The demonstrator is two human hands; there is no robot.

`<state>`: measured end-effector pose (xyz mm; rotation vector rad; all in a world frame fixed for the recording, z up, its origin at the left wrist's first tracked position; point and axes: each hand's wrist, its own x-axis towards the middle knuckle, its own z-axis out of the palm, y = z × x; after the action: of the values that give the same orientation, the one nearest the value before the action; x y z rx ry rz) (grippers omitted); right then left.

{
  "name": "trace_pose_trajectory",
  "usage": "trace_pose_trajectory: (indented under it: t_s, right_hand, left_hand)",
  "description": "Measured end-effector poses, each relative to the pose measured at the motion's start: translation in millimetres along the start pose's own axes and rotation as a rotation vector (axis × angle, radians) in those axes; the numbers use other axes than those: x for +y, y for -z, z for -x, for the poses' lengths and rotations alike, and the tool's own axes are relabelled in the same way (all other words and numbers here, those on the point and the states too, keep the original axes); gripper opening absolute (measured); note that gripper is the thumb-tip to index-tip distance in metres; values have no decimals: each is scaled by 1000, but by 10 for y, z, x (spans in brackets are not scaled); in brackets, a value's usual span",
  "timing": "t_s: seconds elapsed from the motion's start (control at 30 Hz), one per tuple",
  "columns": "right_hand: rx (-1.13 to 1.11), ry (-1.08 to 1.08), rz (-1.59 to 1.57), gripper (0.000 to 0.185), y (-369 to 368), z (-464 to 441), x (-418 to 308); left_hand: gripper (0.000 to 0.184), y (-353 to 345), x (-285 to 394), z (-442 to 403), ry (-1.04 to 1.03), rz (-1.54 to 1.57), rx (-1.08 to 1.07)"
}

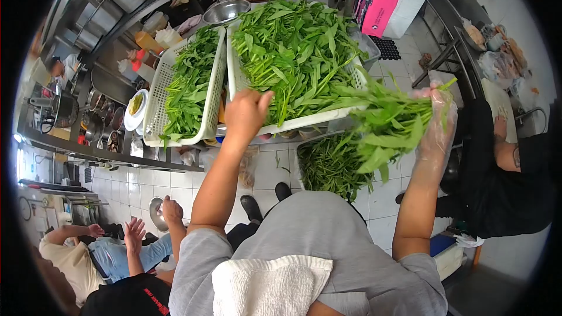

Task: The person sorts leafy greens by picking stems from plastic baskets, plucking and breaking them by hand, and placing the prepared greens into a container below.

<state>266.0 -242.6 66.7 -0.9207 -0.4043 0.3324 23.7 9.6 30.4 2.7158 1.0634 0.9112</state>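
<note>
My right hand point(438, 108), in a clear plastic glove, is closed around the stems of a bunch of leafy greens point(389, 120). The bunch hangs past the right front corner of a large white plastic basket point(316, 119), which is heaped with the same greens point(293, 41). At that basket's front left corner is my bare left hand point(247, 114), its fingers curled and thumb raised; whatever they may hold is hidden. Left of it, a narrower white basket point(153, 96) contains more greens point(196, 76). Below the bunch, a floor container holds dark greens point(333, 167).
A metal bowl point(225, 10) stands behind the baskets. Sauce bottles point(140, 61) and a white plate point(136, 111) are on the left counter. A person in black point(503, 175) works close on my right. Other people point(129, 251) stand at lower left.
</note>
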Motion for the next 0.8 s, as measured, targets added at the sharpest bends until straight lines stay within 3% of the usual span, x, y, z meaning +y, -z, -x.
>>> trace_pose_trajectory:
  t_s: [0.07, 0.1, 0.17, 0.2, 0.27, 0.3, 0.33, 0.43, 0.47, 0.53, 0.57, 0.8]
  right_hand:
    - [40, -8, 3, 14, 70, 32, -20]
    - [9, -54, -27, 13, 102, 50, -38]
    - [-78, -83, -35, 13, 110, 80, -39]
    - [-76, -79, -38, 13, 105, 102, -39]
    - [-142, -159, 47, 14, 90, 167, -44]
    - [-131, -179, 67, 15, 42, 210, -62]
    - [-127, -179, 66, 15, 12, 236, -70]
    - [-245, -146, 216, 17, -19, 280, -65]
    - [-277, -129, 274, 19, -12, 278, -44]
    - [-315, -114, 332, 21, -14, 267, -28]
    - [-346, -128, 388, 21, -17, 264, -24]
    - [-318, -193, 401, 21, -90, 348, 72]
  left_hand:
    - [27, 129, 216, -20, 255, 82, -622]
    - [27, 47, 152, 42, 260, 82, -622]
    - [34, -184, -47, 161, -51, 130, -484]
    - [34, -147, -55, 144, -56, 127, -482]
    - [38, -47, -55, 107, 299, 720, -484]
    - [39, -3, -52, 97, 284, 750, -440]
    - [39, 32, -16, 79, 281, 749, -444]
    - [34, 186, 212, -23, 317, 195, -738]
    - [34, 94, 157, 21, 320, 195, -734]
    - [48, -168, 1, 153, 24, 89, -618]
    - [44, -231, -59, 145, 138, 259, -738]
    - [28, -311, -236, 134, 256, 595, -767]
